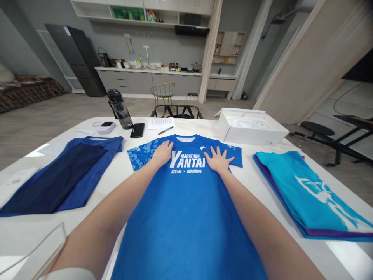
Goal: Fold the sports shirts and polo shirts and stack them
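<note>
A blue T-shirt (186,210) with white "MARATHON YANTAI" print lies spread on the white table, collar at the far side. My left hand (163,154) rests on its left shoulder beside the patterned sleeve, fingers pointing away and fairly near each other, holding nothing. On the shirt's right chest, near the other sleeve, my right hand (218,159) lies flat with its fingers spread wide. Both forearms reach across the sides of the shirt. The shirt's lower end runs out of the bottom of the view.
Dark blue garments (67,175) lie at left, folded turquoise and purple ones (314,190) at right. Along the far side of the table (140,146) are a bottle (122,112), phone (137,130), purple device (106,127), paper (161,123), pen (165,130) and open white box (253,130). A cable (43,245) crosses near my left forearm.
</note>
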Demonstrator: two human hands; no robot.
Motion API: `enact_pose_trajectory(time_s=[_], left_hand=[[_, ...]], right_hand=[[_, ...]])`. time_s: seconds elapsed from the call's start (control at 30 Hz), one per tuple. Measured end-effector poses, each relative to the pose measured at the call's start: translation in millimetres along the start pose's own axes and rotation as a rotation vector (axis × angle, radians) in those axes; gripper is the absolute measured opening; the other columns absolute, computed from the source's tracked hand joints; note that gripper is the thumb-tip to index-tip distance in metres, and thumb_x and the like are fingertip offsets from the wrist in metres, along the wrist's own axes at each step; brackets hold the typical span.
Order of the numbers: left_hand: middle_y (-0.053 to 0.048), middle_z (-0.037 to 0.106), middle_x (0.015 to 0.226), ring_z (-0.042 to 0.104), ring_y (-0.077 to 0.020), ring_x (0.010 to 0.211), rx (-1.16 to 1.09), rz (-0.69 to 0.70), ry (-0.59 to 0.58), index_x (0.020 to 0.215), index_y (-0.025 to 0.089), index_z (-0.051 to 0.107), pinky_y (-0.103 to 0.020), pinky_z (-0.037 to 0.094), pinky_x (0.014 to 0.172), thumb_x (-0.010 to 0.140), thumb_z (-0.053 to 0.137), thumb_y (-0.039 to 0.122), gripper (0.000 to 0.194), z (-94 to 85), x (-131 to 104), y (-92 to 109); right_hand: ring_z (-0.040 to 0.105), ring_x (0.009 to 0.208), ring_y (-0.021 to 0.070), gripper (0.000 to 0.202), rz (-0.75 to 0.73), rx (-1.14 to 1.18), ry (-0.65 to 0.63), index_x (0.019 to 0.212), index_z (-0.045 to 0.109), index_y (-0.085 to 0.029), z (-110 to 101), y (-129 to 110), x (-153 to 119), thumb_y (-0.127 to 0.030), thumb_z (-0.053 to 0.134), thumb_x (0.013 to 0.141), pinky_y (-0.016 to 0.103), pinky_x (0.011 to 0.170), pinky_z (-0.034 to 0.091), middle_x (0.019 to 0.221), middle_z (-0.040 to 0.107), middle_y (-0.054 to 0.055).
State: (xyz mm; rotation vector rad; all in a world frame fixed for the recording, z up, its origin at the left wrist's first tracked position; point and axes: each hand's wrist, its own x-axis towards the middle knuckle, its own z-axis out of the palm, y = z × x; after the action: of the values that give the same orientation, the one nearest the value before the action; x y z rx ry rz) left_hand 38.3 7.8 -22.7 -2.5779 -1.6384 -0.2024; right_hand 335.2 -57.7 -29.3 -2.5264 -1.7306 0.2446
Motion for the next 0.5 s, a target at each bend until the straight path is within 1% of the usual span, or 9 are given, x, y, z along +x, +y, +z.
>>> enact_pose_trajectory(time_s=[0.03, 0.1, 0.17, 0.23, 0.33, 0.4, 0.5], left_hand=[[-0.016, 0.052, 0.146, 0.048, -0.0281, 0.136, -0.039, 0.037, -0.002, 0.148, 0.018, 0.046, -0.041, 0.042, 0.110, 0.095, 0.038, 0.012, 0.054, 0.2, 8.8, 11.5], [-0.014, 0.059, 0.135, 0.056, -0.0256, 0.126, -0.114, 0.122, -0.003, 0.143, 0.020, 0.050, -0.036, 0.046, 0.104, 0.096, 0.039, 0.013, 0.049, 1.2, 28.9, 35.6], [-0.013, 0.061, 0.131, 0.060, -0.0238, 0.121, -0.171, 0.193, -0.013, 0.141, 0.021, 0.050, -0.033, 0.047, 0.103, 0.097, 0.040, 0.015, 0.046, 2.5, 50.7, 57.4], [-0.012, 0.062, 0.130, 0.062, -0.0228, 0.117, -0.189, 0.234, -0.040, 0.139, 0.021, 0.051, -0.033, 0.049, 0.100, 0.097, 0.040, 0.015, 0.044, 4.8, 71.1, 73.2], [-0.013, 0.064, 0.124, 0.065, -0.0231, 0.109, -0.164, 0.253, -0.064, 0.132, 0.019, 0.056, -0.034, 0.051, 0.094, 0.099, 0.038, 0.018, 0.038, 13.4, 92.4, 82.8], [-0.013, 0.064, 0.121, 0.064, -0.0234, 0.107, -0.176, 0.256, -0.024, 0.129, 0.018, 0.058, -0.036, 0.050, 0.095, 0.101, 0.036, 0.021, 0.036, 22.0, 98.5, 82.3], [-0.013, 0.064, 0.120, 0.061, -0.0247, 0.112, -0.216, 0.243, 0.051, 0.129, 0.018, 0.059, -0.038, 0.047, 0.100, 0.102, 0.036, 0.028, 0.036, 32.1, 98.5, 78.7]], right_hand=[[0.005, 0.151, 0.0456, 0.081, -0.002, -0.001, 0.002, 0.161, 0.017, -0.038, 0.3, 0.4, 0.1, -0.079, 0.007, 0.092, 0.082, 0.107, -0.001, 0.170, 0.011, 0.002], [0.004, 0.152, 0.0452, 0.080, -0.006, -0.002, 0.007, 0.161, 0.017, -0.038, 0.7, 1.1, 0.0, -0.078, 0.007, 0.092, 0.081, 0.107, -0.001, 0.170, 0.010, 0.002], [0.003, 0.152, 0.0446, 0.079, -0.005, -0.003, 0.012, 0.161, 0.017, -0.039, 0.8, 1.4, -0.3, -0.077, 0.006, 0.093, 0.081, 0.108, 0.000, 0.170, 0.010, 0.001], [0.003, 0.152, 0.0445, 0.079, 0.002, -0.007, 0.012, 0.161, 0.016, -0.039, 1.1, 1.3, -0.1, -0.077, 0.006, 0.093, 0.080, 0.108, 0.000, 0.170, 0.010, 0.001], [0.002, 0.152, 0.0447, 0.078, 0.010, -0.013, 0.009, 0.161, 0.015, -0.040, 2.3, 1.5, 0.9, -0.077, 0.007, 0.093, 0.081, 0.107, -0.001, 0.170, 0.010, 0.001], [0.001, 0.152, 0.0449, 0.079, 0.004, -0.013, 0.017, 0.162, 0.015, -0.039, 3.6, 1.9, 0.9, -0.077, 0.005, 0.093, 0.081, 0.107, -0.001, 0.170, 0.010, 0.001], [0.001, 0.152, 0.0451, 0.079, -0.005, -0.006, 0.026, 0.162, 0.015, -0.039, 4.9, 1.6, -0.7, -0.077, 0.004, 0.093, 0.080, 0.108, -0.002, 0.170, 0.010, 0.001]])
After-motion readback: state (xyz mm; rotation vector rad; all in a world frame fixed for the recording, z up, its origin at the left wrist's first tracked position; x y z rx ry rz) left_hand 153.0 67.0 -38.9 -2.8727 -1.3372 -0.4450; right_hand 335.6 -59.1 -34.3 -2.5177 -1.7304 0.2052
